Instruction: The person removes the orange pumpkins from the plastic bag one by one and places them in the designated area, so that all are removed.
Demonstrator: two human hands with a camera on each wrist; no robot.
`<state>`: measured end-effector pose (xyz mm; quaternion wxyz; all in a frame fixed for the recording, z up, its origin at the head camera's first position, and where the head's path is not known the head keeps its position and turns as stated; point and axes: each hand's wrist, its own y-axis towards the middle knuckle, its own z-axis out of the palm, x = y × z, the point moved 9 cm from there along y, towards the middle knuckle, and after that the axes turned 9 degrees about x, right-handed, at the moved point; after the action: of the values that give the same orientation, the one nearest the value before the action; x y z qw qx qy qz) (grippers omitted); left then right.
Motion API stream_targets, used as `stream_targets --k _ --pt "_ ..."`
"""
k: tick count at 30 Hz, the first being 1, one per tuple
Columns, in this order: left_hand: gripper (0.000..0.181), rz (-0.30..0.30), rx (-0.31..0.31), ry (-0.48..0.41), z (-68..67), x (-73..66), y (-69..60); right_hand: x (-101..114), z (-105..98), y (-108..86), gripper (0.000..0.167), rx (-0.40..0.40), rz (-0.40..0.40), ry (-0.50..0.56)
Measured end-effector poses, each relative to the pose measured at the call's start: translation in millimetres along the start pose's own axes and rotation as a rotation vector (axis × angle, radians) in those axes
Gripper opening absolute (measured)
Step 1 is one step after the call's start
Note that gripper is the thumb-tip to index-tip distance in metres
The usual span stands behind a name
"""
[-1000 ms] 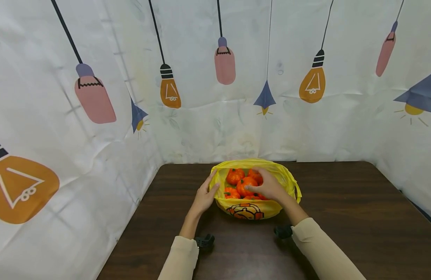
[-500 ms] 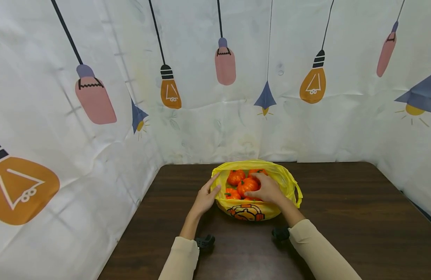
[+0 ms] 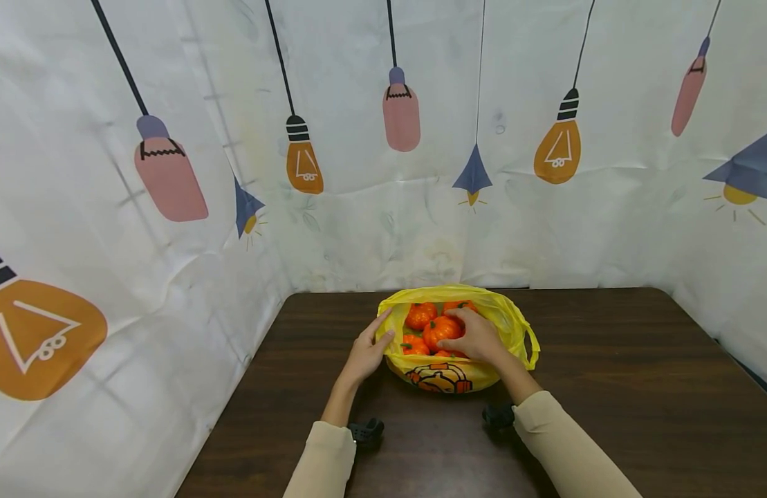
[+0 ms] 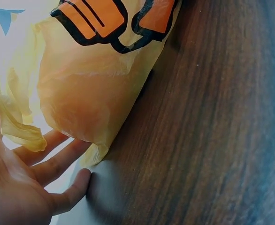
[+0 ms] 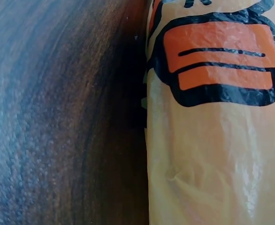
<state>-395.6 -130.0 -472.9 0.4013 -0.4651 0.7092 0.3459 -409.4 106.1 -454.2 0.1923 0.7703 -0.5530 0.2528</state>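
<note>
Right hand has dipped slightly — round, glossy orange pumpkin just left, between parted thumb and fingers (clamped? can't tell); left hand spread against yellow plastic bag.

The yellow bag was of thin, crinkled plastic film, translucent and softly shiny, its black and orange print glossy and finely wrinkled. The orange pumpkins looked smooth and shiny, catching small highlights, while the tabletop showed dark wood grain with a low sheen. The white backdrop resembled creased, mostly matt sheeting, the beige sleeves were matt cloth, and the wrist devices appeared dark and dull.
</note>
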Motion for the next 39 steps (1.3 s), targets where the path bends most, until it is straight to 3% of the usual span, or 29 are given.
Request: stream_targets --k 13,29,39 --pt "0.054 0.010 -0.010 -0.023 0.1 -3.3 -1.8 -5 -5 -1.9 0.076 0.011 -0.047 0.238" --pt "0.056 -0.012 0.025 0.032 2.6 1.6 -1.4 1 -30 -18.5 0.076 -0.085 -0.190 0.326" --pt "0.055 -0.020 0.021 0.024 2.7 3.6 -0.8 0 -43 -30.8 0.073 -0.136 -0.219 0.384"
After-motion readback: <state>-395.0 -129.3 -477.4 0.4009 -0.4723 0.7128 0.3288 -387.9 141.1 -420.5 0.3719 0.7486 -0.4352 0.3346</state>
